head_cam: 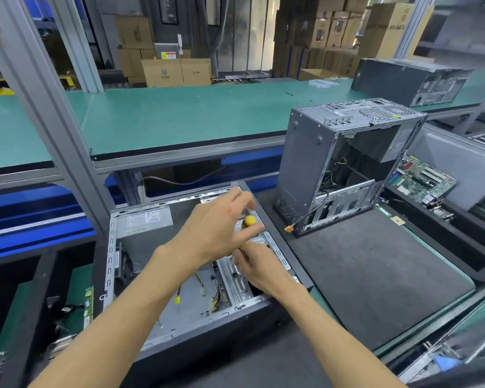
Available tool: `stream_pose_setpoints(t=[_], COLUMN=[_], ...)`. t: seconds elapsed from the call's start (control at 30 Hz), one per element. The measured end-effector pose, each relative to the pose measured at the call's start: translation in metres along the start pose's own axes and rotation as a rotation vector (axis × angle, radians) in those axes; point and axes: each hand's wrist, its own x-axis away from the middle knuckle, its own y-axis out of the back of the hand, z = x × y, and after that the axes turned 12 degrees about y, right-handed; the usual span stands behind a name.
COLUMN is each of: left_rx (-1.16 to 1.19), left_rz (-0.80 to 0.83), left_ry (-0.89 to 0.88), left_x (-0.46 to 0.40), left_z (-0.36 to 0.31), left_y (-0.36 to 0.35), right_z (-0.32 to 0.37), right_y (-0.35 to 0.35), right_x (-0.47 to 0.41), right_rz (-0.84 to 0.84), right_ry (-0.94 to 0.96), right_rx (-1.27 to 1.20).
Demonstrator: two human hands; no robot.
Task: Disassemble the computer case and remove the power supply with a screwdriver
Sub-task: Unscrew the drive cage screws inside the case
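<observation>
Head view: my left hand [219, 228] grips the yellow-handled screwdriver [249, 221], right hand [259, 268] fingers pinch its tip, undoing a bracket screw in the open grey metal computer case [179, 312]; next, keep it seated.

The computer case [140, 278] lies flat on its side on the dark worktop [370, 275], side panel off, bare metal interior and loose cables showing. The grey power supply [146, 219] sits in its far left corner. A yellow-handled screwdriver [248, 223] stands nearly upright over the right-hand drive bracket.
</observation>
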Motion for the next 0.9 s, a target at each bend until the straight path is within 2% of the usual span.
stream_pose_setpoints(t=[0.1,0.3,0.37,0.43,0.53,0.8,0.9], left_rx=[0.182,-0.087,-0.082,0.014,0.161,0.028,0.238], left_rz=[0.164,-0.052,-0.106,-0.060,0.100,-0.082,0.060], left_ry=[-0.084,0.075,0.071,0.007,-0.071,0.064,-0.017], left_x=[0.000,-0.005,-0.004,-0.002,-0.001,-0.002,0.001], left_z=[0.003,0.003,0.006,0.007,0.010,0.012,0.012], left_y=[0.007,0.003,0.000,0.001,0.007,0.001,0.002], right_z=[0.000,-0.006,-0.008,-0.010,-0.012,-0.014,-0.014], right_y=[0.000,-0.004,-0.005,-0.005,-0.005,-0.006,-0.006], right_x=[-0.001,-0.002,-0.002,-0.002,-0.004,-0.004,-0.003], right_rz=[0.014,-0.039,-0.066,-0.082,-0.086,-0.035,-0.057], right_ry=[-0.001,0.023,0.044,0.035,0.028,0.067,0.073], right_rx=[0.013,-0.053,-0.038,-0.055,-0.059,-0.023,-0.031])
